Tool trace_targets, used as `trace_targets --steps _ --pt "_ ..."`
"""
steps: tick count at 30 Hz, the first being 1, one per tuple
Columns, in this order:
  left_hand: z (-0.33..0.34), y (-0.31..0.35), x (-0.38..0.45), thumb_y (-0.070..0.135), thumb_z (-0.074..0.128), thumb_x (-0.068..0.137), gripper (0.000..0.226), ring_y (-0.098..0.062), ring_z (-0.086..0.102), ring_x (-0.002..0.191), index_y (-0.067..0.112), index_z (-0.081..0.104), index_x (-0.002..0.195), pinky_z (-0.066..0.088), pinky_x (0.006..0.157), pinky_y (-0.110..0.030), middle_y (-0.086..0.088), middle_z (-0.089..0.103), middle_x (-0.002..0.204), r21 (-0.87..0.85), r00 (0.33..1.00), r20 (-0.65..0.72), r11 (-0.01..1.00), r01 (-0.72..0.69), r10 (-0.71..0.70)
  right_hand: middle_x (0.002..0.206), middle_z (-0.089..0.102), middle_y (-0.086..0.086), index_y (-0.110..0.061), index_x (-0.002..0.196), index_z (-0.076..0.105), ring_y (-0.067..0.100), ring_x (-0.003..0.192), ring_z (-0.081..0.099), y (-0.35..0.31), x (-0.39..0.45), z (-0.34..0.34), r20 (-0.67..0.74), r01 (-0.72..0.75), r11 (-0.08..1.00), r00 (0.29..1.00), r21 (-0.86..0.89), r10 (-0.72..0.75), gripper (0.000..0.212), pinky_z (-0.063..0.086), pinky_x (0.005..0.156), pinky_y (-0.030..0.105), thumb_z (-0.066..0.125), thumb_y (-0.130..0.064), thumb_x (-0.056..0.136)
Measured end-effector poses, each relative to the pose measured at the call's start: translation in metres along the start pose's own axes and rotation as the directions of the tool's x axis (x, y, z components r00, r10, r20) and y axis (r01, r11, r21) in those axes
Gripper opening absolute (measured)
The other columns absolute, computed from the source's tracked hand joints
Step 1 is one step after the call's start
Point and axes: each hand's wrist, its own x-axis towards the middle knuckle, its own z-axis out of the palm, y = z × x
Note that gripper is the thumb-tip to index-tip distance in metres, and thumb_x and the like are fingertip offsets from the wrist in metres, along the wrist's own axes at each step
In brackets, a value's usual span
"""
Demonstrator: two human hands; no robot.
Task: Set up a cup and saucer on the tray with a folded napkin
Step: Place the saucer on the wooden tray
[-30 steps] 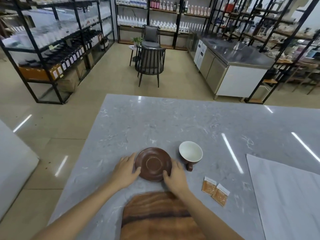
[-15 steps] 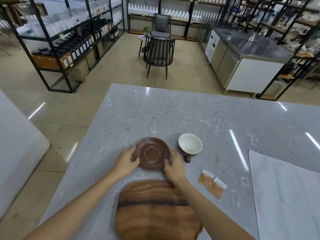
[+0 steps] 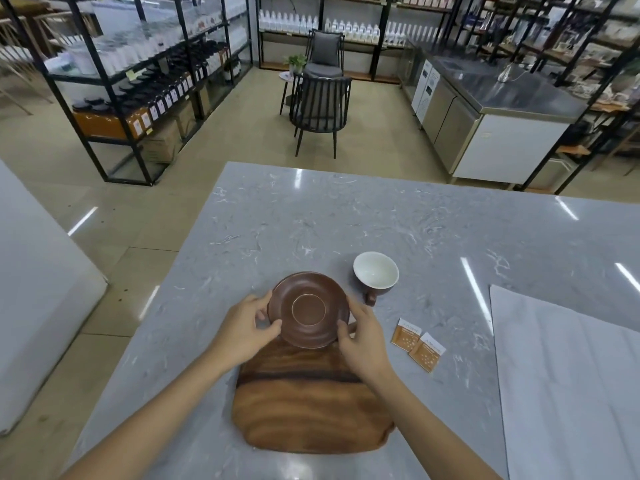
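Open counter (image 3: 311,220) toward far edge; cup (image 3: 375,275) and two sachets (image 3: 417,344) crowding right; cloth (image 3: 568,375) covering right edge.

We are viewing a grey marbled counter (image 3: 346,220) carrying a wooden tray (image 3: 304,410), a white-lined cup (image 3: 375,276), two orange sachets (image 3: 417,344) and a pale cloth (image 3: 568,375).

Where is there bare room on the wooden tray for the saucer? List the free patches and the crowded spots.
The wooden tray is bare across its middle and near end, between the two forearms. Its far edge is crowded: the saucer overlaps it, held by the left hand and right hand. The cup and two sachets fill the marble just right.
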Motion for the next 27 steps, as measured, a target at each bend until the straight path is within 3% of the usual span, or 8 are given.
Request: trace_targets --steps 6,9,12,14,17,20,24,27 --pt "0.016 0.006 -0.035 0.027 0.073 0.088 0.067 -0.006 0.060 0.072 0.023 0.045 0.149 0.048 0.072 -0.016 0.005 0.056 0.082 0.009 0.998 0.060 1.000 -0.015 0.014 0.110 0.054 -0.015 -0.036 0.143 0.049 0.000 0.078 0.065 0.010 -0.047 -0.010 -0.030 -0.066 0.997 0.997 0.047 0.068 0.059 0.043 0.070 -0.001 0.058 -0.005 0.094" --pt "0.024 0.006 -0.053 0.027 0.074 0.087 0.071 -0.007 0.065 0.070 0.023 0.042 0.150 0.056 0.072 -0.020 0.005 0.058 0.085 0.008 0.996 0.081 1.000 -0.026 0.025 0.111 0.055 -0.016 -0.038 0.142 0.049 -0.005 0.083 0.062 0.015 -0.067 -0.013 -0.066 -0.044 0.999 0.997 0.026 0.046 0.062 0.043 0.078 0.002 0.061 -0.003 0.092" --pt "0.031 0.006 -0.068 0.028 0.074 0.086 0.070 -0.007 0.064 0.068 0.027 0.043 0.149 0.055 0.071 -0.020 0.008 0.056 0.083 0.038 0.995 0.087 0.997 -0.060 0.056 0.115 0.052 -0.025 -0.052 0.133 0.041 0.012 0.093 0.067 0.019 -0.085 -0.014 -0.056 -0.047 0.998 0.997 0.047 0.050 0.067 0.057 0.087 0.029 0.059 -0.002 0.092" --pt "0.036 0.006 -0.076 0.029 0.075 0.086 0.070 -0.005 0.064 0.069 0.025 0.044 0.149 0.053 0.076 -0.021 0.009 0.056 0.084 0.063 0.995 0.085 0.997 -0.052 0.046 0.117 0.050 -0.029 -0.053 0.131 0.039 0.025 0.099 0.068 0.021 -0.095 -0.014 -0.055 -0.048 0.998 0.997 0.029 0.049 0.068 0.058 0.089 0.038 0.059 -0.001 0.092" --pt "0.042 0.007 -0.083 0.029 0.075 0.086 0.070 -0.004 0.063 0.066 0.018 0.045 0.149 0.047 0.077 -0.011 0.010 0.055 0.084 0.080 0.995 0.099 0.996 -0.040 0.032 0.112 0.059 -0.007 -0.053 0.137 0.036 0.019 0.093 0.068 0.029 -0.106 -0.015 -0.053 -0.097 0.995 0.994 -0.012 0.096 0.071 0.053 0.085 0.020 0.060 -0.003 0.092" --pt "0.048 0.009 -0.087 0.030 0.073 0.088 0.071 0.001 0.062 0.075 0.017 0.041 0.150 0.045 0.070 -0.004 0.013 0.053 0.087 0.064 0.994 0.110 0.997 -0.032 0.025 0.107 0.054 -0.012 -0.060 0.132 0.034 0.014 0.078 0.068 0.032 -0.114 -0.016 -0.049 -0.128 0.992 0.991 -0.007 0.128 0.070 0.054 0.077 0.017 0.058 -0.005 0.095" --pt "0.052 0.008 -0.089 0.034 0.070 0.088 0.072 0.004 0.058 0.074 0.017 0.039 0.151 0.047 0.066 -0.007 0.014 0.052 0.087 0.086 0.992 0.126 0.996 -0.024 0.013 0.116 0.056 -0.007 -0.027 0.149 0.044 0.011 0.074 0.067 0.032 -0.119 -0.017 -0.043 -0.176 0.984 0.984 -0.029 0.174 0.057 0.057 0.078 0.026 0.057 -0.008 0.097" --pt "0.053 0.006 -0.091 0.036 0.070 0.088 0.072 0.005 0.058 0.071 0.018 0.039 0.151 0.047 0.062 -0.008 0.014 0.051 0.086 0.110 0.993 0.120 0.994 0.000 -0.013 0.121 0.060 -0.002 -0.023 0.149 0.045 0.010 0.076 0.065 0.029 -0.119 -0.019 -0.039 -0.168 0.984 0.985 -0.054 0.166 0.055 0.056 0.079 0.024 0.058 -0.009 0.098"
